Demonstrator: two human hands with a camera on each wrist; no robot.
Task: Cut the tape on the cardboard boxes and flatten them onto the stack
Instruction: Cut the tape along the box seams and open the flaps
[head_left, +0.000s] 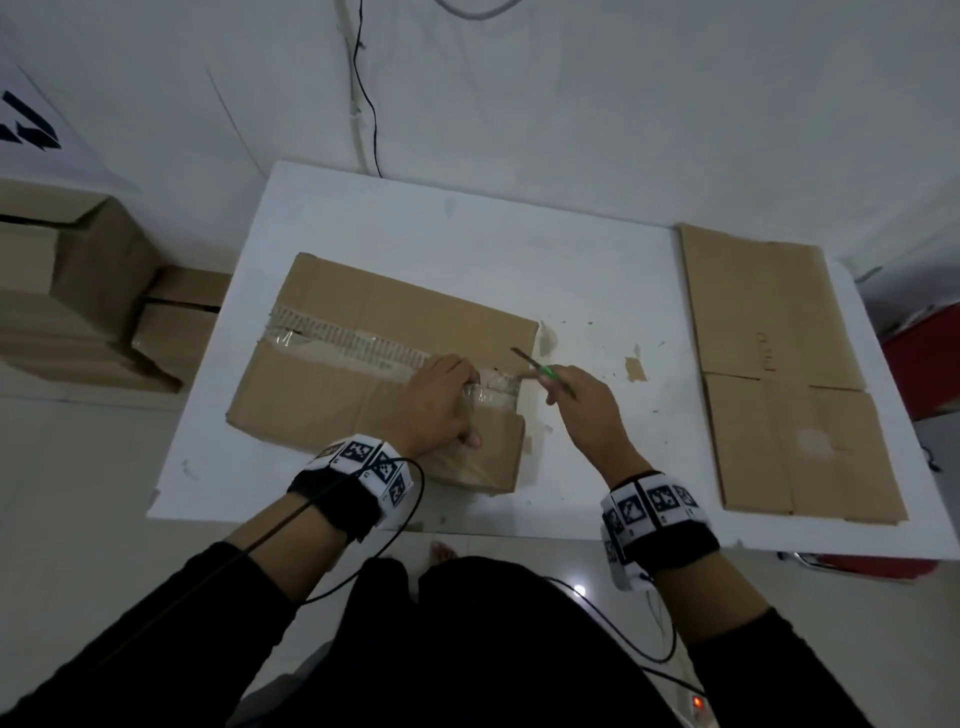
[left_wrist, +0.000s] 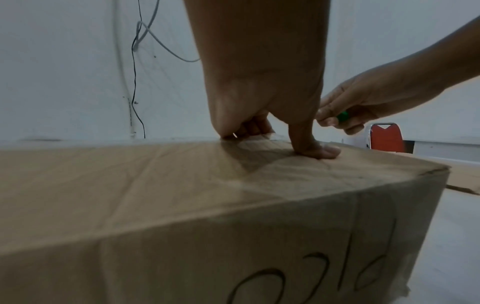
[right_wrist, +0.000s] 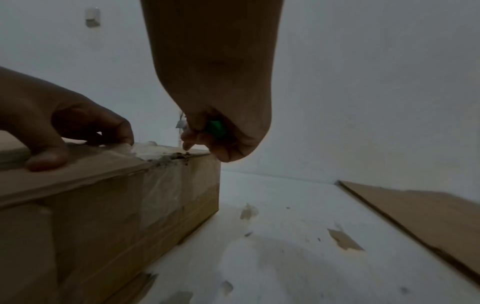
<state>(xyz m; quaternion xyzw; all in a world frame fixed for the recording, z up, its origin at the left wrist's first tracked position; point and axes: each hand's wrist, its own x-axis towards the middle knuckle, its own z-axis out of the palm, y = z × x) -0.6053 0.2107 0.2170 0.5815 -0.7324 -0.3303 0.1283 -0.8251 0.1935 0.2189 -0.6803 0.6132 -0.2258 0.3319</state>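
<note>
A closed cardboard box (head_left: 374, 332) lies on the white table (head_left: 597, 270), with clear tape (head_left: 493, 389) along its top seam and down its right end (right_wrist: 161, 185). My left hand (head_left: 447, 400) rests on the box top near the right end, bent fingertips on the tape and thumb (left_wrist: 324, 152) pressed flat on the cardboard. My right hand (head_left: 576, 395) grips a green-handled cutter (head_left: 548, 373) just off the box's right edge, its blade pointing at the taped seam. The green handle (right_wrist: 215, 127) shows inside the fist. A stack of flattened cardboard (head_left: 779, 374) lies at the table's right.
Several unflattened boxes (head_left: 78, 280) stand on the floor to the left. Torn tape and cardboard scraps (head_left: 635, 369) litter the table between the box and the stack. A red chair (head_left: 924, 364) stands behind the table's right edge. Cables hang on the wall behind.
</note>
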